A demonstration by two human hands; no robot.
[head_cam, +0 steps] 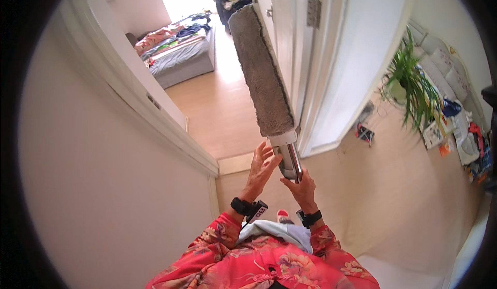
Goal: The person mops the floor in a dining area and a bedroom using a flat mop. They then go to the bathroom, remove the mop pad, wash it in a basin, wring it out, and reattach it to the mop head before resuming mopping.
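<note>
A flat mop with a worn grey-brown cloth pad (262, 73) is held up in front of me, its pad side facing me. Below the pad, a white end piece and a shiny metal part (288, 161) reach down towards my hands. My right hand (303, 186) grips the lower end of the metal part, where the handle is mostly hidden. My left hand (264, 168) is beside the metal part with its fingers spread, the thumb side close to it; whether it touches is not clear.
Ahead, a doorway with a threshold strip (237, 164) leads to a room with a bed (182, 56) bearing heaped cloths. A white door (285, 25) stands at its right. Further right are a potted plant (398, 89), a sofa (442, 67) and a small dark object (365, 133) on the floor.
</note>
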